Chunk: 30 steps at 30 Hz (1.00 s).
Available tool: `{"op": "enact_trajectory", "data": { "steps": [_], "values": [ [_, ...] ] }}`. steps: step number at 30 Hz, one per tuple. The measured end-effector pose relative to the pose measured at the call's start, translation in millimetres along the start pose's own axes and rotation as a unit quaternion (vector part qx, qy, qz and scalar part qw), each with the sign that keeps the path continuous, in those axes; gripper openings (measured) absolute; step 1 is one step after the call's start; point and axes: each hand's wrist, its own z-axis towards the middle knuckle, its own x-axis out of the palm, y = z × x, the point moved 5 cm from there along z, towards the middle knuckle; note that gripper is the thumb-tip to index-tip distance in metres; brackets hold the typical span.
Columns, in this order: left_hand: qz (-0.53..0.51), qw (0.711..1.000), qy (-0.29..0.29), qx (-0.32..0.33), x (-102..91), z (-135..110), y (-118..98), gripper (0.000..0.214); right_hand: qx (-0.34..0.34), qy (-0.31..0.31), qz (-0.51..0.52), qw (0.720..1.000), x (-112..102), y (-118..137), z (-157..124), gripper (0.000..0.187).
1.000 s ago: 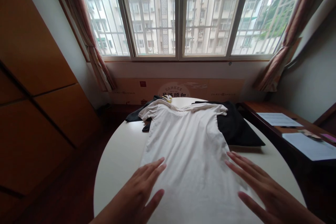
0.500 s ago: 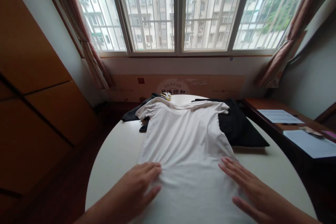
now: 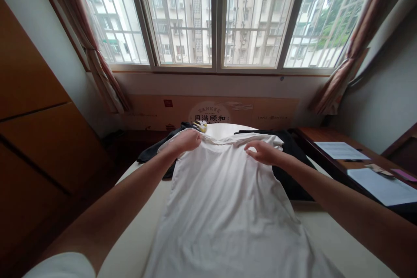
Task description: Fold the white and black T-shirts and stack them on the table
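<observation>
At the far end of the white shirt (image 3: pixel 224 200), the left hand (image 3: pixel 187 140) sits at one shoulder, fingers curled; grip on the cloth cannot be confirmed. The right hand (image 3: pixel 263 153) is at the opposite shoulder, thumb and forefinger bent and narrowly apart; hold likewise undetermined. Shirt lies lengthwise on the smooth, curved-edged table (image 3: pixel 135 215), its lower part running out of view. Bare tabletop flanks both sides; a short strip shows beyond the collar. Fabric soft, with long shallow creases. Black cloth (image 3: pixel 293 182) borders the right sleeve. Farther right: brown wooden desk (image 3: pixel 302 135), flat papers (image 3: pixel 342 150).
</observation>
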Motion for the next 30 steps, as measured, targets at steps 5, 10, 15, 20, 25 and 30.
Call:
{"op": "enact_trajectory", "data": {
  "steps": [5,10,15,20,25,30],
  "values": [
    [0.021,0.998,0.047,-0.033,22.3,30,17,0.038,-0.013,0.028,0.027,0.999,32,-25,59,0.025],
    [0.024,0.995,0.049,-0.086,44.9,44,45,0.051,0.063,-0.033,-0.067,0.995,46,-66,95,0.05],
    [0.037,0.986,0.031,-0.157,63.4,44,62,0.057,0.155,-0.017,-0.118,0.981,56,-97,110,0.056],
    [0.009,0.985,0.004,-0.172,73.7,37,66,0.061,0.152,-0.032,-0.119,0.981,52,-104,106,0.058],
    [-0.04,0.983,-0.027,-0.175,72.6,29,75,0.064,0.207,-0.08,-0.166,0.961,14,-134,63,0.059],
    [-0.046,0.984,-0.128,-0.115,60.0,-2,87,0.061,0.337,-0.077,-0.179,0.921,-19,-173,-2,0.076]
  ]
}}
